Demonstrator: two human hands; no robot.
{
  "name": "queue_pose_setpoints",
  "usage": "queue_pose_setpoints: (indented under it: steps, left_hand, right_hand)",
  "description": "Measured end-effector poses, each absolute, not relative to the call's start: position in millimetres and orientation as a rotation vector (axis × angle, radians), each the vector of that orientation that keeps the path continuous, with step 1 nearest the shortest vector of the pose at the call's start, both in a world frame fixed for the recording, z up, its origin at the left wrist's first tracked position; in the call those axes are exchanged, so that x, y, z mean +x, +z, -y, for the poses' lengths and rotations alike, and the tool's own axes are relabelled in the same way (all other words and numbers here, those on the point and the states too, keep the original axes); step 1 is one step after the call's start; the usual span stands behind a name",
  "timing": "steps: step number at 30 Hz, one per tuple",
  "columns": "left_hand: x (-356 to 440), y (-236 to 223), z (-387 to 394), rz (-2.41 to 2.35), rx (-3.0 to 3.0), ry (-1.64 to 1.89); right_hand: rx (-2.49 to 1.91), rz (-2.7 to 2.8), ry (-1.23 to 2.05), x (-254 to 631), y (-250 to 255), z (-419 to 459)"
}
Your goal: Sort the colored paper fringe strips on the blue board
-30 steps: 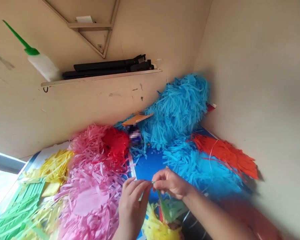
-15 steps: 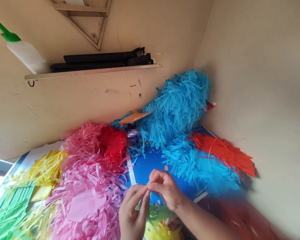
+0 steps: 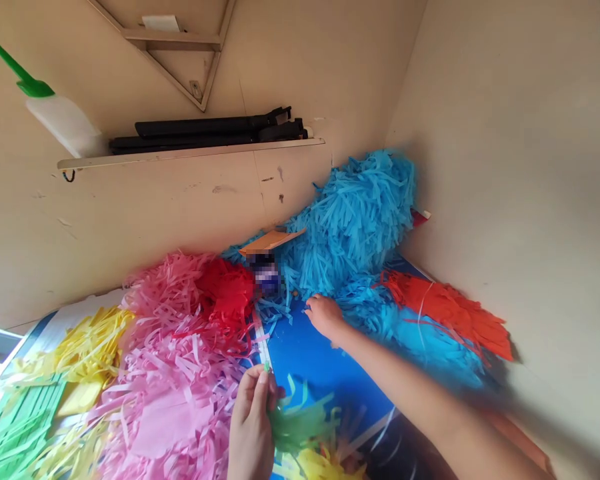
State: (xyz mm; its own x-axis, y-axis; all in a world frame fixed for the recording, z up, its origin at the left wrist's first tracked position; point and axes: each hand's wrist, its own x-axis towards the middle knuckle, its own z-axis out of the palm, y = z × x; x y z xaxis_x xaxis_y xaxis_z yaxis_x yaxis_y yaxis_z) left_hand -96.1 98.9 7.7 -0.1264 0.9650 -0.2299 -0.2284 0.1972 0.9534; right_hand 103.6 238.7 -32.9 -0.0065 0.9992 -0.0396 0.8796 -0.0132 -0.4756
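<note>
My left hand (image 3: 254, 420) pinches the end of a green fringed paper strip (image 3: 305, 420) between thumb and fingers. The strip's loose fringe hangs to the right of that hand, over yellow fringed paper (image 3: 325, 463). Stretched forward, my right hand (image 3: 325, 316) is low over the blue tabletop (image 3: 300, 353), beside the blue fringed paper (image 3: 367, 310). Its fingers are curled and pressed together; whatever is between them is too small to make out.
Pink fringed paper (image 3: 175, 400), red fringed paper (image 3: 227, 290) and yellow bundles (image 3: 90, 340) lie to the left. A tall blue fringed heap (image 3: 360, 207) leans in the corner. An orange-red bundle (image 3: 450, 313) lies at right. Above, a shelf (image 3: 195, 155) carries black objects and a white bottle (image 3: 65, 123).
My hands were together, fingertips touching; now they are apart. The right hand has moved forward to the tabletop, while the left keeps the green strip. The view has tilted slightly up.
</note>
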Motion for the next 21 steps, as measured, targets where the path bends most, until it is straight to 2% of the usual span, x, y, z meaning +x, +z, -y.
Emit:
queue_pose_setpoints:
  steps: [8,14,18,21]
  left_hand:
    - [-91.4,-1.5,-100.9,-1.226,0.964,1.177]
    - [-91.1,-4.3,-100.9,-1.374,1.107,1.113]
    - [-87.9,-5.1,-98.7,-1.335,1.132,1.092]
    - [-82.1,-3.9,-97.3,-1.308,1.188,1.118]
  right_hand:
    - [-1.999,2.003,0.562,99.1,-37.4,-241.7]
    - [-1.676,1.959,0.758,96.5,-9.9,-188.1]
    - [-1.244,1.604,1.093,83.3,-4.3,-136.8]
    - [-1.115,1.242,1.245,73.9,-8.9,-115.7]
